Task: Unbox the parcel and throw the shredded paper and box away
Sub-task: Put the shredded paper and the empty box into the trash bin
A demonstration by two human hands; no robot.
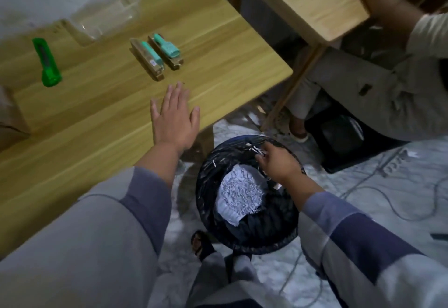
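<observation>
A round bin lined with a black bag stands on the floor beside the table. White shredded paper lies heaped inside it. My right hand hovers over the bin's far rim, its fingers pinching a few paper shreds. My left hand lies flat with straight fingers on the wooden table near its right edge, holding nothing. A brown cardboard box shows at the left edge of the table, mostly cut off.
On the table lie a green utility knife, two teal items in clear packs and a clear plastic container. Another person's legs sit at a second table at upper right. Cables trail across the floor.
</observation>
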